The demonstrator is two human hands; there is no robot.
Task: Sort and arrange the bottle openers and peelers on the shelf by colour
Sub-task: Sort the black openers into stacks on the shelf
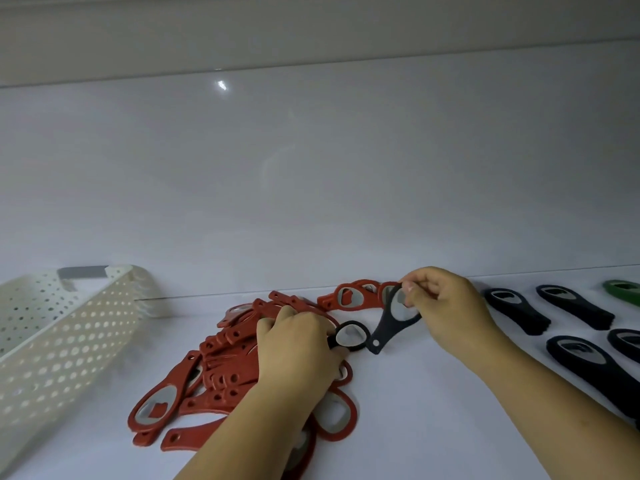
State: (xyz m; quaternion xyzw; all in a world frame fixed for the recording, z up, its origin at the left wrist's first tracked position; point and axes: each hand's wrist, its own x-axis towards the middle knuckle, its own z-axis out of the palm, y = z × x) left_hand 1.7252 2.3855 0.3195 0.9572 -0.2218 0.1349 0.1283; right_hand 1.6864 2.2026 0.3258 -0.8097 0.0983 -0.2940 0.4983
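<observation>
green opener: cut by edge, 3 o'clock
basket: cropped, 9 o'clock
red pile: partly under left hand

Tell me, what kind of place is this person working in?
Probably a white storage or display shelf, perhaps in a shop or home. A glossy white shelf meets a white back wall, a perforated basket stands on it, and red openers and black openers lie sorted by colour.

Left hand closed, palm down; right hand pinching, raised.
</observation>
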